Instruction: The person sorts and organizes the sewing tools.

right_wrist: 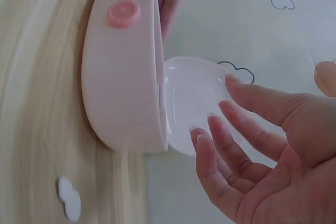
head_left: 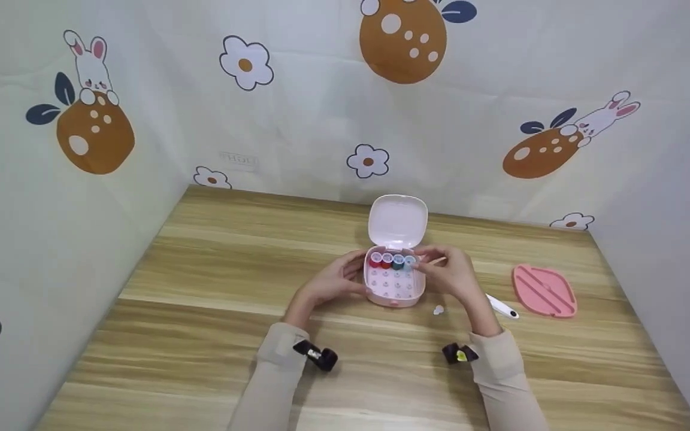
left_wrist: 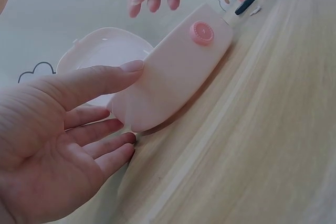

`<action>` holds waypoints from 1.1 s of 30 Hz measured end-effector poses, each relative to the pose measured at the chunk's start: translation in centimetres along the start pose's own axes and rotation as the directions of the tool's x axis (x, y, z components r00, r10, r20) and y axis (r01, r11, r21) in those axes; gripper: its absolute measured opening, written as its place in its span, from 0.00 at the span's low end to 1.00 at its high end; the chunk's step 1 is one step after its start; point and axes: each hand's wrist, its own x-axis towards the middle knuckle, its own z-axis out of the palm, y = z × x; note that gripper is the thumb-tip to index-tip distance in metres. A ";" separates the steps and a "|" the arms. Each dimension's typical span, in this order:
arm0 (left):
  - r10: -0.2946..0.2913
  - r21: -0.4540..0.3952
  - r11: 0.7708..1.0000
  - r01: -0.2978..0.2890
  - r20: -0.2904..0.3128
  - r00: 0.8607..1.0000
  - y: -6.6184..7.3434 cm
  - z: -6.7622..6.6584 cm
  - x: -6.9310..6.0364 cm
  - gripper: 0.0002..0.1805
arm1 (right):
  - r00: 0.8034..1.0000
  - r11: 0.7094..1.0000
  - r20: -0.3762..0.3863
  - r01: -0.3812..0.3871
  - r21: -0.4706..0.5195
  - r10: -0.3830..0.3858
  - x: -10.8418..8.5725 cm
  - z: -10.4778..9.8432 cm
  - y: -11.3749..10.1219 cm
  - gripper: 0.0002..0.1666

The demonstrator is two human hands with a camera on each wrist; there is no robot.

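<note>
A pale pink sewing box (head_left: 394,301) stands on the table with its lid (head_left: 398,220) raised at the back. A row of thread spools, red, red, dark green and light blue (head_left: 409,263), stands upright on pegs along its back. My left hand (head_left: 334,279) holds the box's left side, thumb at the front corner and fingers round the side. In the right wrist view my right hand (right_wrist: 268,156) hovers beside the box opening, fingers loosely bent and nothing visible between them. In the head view its fingertips are near the light blue spool.
A pink slotted tray (head_left: 544,291) lies on the table to the right. Between it and the box is a white-handled tool (head_left: 504,306), partly hidden by my right forearm. A small white piece (head_left: 438,310) lies in front of the box's right corner. Patterned cloth (head_left: 297,120) hangs behind.
</note>
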 end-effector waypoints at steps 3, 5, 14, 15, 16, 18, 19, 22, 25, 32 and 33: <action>-0.005 0.006 1.000 0.005 -0.003 1.000 0.0 0.0 -0.1 0.50 | 1.000 1.000 -0.011 0.012 0.015 -0.012 -0.3 -0.5 0.2 0.16; -0.010 0.004 1.000 0.010 -0.005 1.000 0.0 0.0 -0.1 0.51 | 1.000 0.999 -0.013 0.022 0.024 -0.022 -0.5 -0.9 0.3 0.16; -0.019 0.013 1.000 0.019 -0.011 1.000 0.0 0.0 0.0 0.50 | 1.000 0.999 -0.008 0.023 0.032 -0.023 -1.2 -2.5 0.3 0.18; -0.019 0.010 1.000 0.019 -0.011 1.000 0.0 0.0 0.0 0.50 | 1.000 0.999 -0.009 0.027 0.030 -0.027 -1.3 -2.6 0.4 0.18; -0.020 0.008 1.000 0.020 -0.011 1.000 0.0 0.0 0.0 0.50 | 1.000 0.999 -0.008 0.031 0.028 -0.030 -1.3 -2.8 0.5 0.19; -0.023 0.005 1.000 0.023 -0.012 1.000 0.1 0.0 0.0 0.50 | 0.999 0.999 -0.005 0.036 0.025 -0.036 -1.4 -3.2 0.7 0.20; -0.023 0.005 1.000 0.023 -0.011 1.000 0.1 0.0 0.0 0.50 | 0.999 0.999 -0.004 0.040 0.020 -0.040 -1.5 -3.5 0.8 0.20; -0.027 0.004 1.000 0.027 -0.014 1.000 0.1 0.1 -0.1 0.50 | 0.999 0.999 -0.002 0.054 -0.001 -0.054 -1.7 -4.3 1.3 0.21; -0.028 0.007 1.000 0.028 -0.017 0.999 0.1 0.2 -0.1 0.50 | 0.997 0.997 -0.002 0.076 -0.028 -0.076 -1.9 -5.3 1.8 0.22; -0.030 0.027 0.999 0.031 -0.018 0.999 0.1 0.1 0.0 0.51 | 0.996 0.992 0.004 0.084 -0.093 -0.084 -2.4 -7.9 3.0 0.23; -0.031 0.027 0.999 0.031 -0.017 0.999 0.0 0.1 0.0 0.51 | 0.997 0.992 0.007 0.080 -0.099 -0.080 -2.4 -8.3 3.2 0.24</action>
